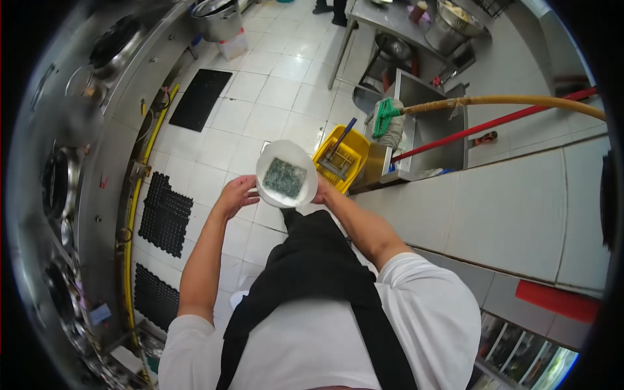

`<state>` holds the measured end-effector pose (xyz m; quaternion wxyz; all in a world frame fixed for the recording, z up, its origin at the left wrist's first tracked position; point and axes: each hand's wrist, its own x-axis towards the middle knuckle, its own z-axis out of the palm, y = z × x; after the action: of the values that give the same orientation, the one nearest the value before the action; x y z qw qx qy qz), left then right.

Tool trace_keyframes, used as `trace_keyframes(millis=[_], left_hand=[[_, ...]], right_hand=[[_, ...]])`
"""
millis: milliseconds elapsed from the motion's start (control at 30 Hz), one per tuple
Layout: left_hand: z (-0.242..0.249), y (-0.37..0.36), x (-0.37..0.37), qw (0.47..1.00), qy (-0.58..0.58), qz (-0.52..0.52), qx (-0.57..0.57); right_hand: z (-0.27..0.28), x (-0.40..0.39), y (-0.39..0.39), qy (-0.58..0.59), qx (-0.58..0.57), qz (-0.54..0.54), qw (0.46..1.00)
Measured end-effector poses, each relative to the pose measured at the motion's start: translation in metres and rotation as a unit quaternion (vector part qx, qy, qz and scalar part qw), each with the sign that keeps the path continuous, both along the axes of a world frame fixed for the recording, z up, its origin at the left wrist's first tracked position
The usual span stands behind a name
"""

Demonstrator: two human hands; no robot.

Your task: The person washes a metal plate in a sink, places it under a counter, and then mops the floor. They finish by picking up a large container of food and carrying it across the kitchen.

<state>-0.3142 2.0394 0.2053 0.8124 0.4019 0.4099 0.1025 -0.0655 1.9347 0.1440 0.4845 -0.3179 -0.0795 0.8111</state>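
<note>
A round white container (269, 156) is held out in front of my body, above the tiled floor. Inside it lies a dark green and white scouring pad (285, 179). My left hand (238, 196) is at the container's left side, its fingers bent against or close to the wall. On the opposite side my right hand (322, 190) grips the container, with most of its fingers hidden behind it.
A yellow mop bucket (359, 166) stands right of the container, beside a metal sink (421, 97) with a mop (388, 118) over it. Black mats (200, 101) lie on the floor. A stove counter (107, 182) lines the left. Someone's legs (339, 9) show at the top.
</note>
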Motion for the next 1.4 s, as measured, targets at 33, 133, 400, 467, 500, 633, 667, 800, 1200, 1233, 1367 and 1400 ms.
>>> trace_keyframes(millis=[33,133,400,467,500,633,667,800,1200,1233,1367,1400], left_hand=[[-0.002,0.019,0.006,1.000,-0.004,-0.016,-0.002],[-0.002,0.079,0.029,0.999,0.000,-0.037,-0.001],[-0.003,0.209,0.039,0.999,0.014,-0.037,-0.012],[0.000,0.237,0.050,0.999,0.011,-0.045,-0.017],[0.001,0.256,0.052,0.999,0.010,-0.050,-0.019],[-0.013,0.334,0.079,0.993,-0.005,-0.112,-0.041],[-0.012,0.350,0.085,0.989,-0.016,-0.134,-0.055],[-0.026,0.421,0.132,0.971,-0.057,-0.196,-0.127],[-0.078,0.570,0.260,0.945,-0.076,-0.185,-0.258],[-0.077,0.583,0.275,0.950,-0.082,-0.172,-0.249],[-0.083,0.637,0.306,0.947,-0.110,-0.152,-0.262],[-0.082,0.652,0.315,0.946,-0.111,-0.156,-0.262]], right_hand=[[0.001,0.003,0.009,-0.006,0.016,-0.019,1.000],[0.026,0.011,0.055,-0.035,0.017,-0.072,0.997],[0.024,0.022,0.189,0.017,-0.051,-0.107,0.993],[0.037,0.025,0.216,-0.029,-0.044,-0.120,0.991],[0.055,0.028,0.231,-0.065,-0.059,-0.124,0.988],[0.053,0.039,0.282,-0.080,-0.053,-0.175,0.980],[0.049,0.042,0.293,-0.076,-0.051,-0.189,0.978],[0.041,0.061,0.338,-0.077,-0.040,-0.239,0.967],[-0.020,0.175,0.468,-0.097,-0.044,-0.195,0.975],[-0.017,0.184,0.481,-0.090,-0.013,-0.177,0.980],[-0.009,0.225,0.527,-0.085,0.018,-0.158,0.984],[0.000,0.234,0.536,-0.089,0.030,-0.157,0.983]])
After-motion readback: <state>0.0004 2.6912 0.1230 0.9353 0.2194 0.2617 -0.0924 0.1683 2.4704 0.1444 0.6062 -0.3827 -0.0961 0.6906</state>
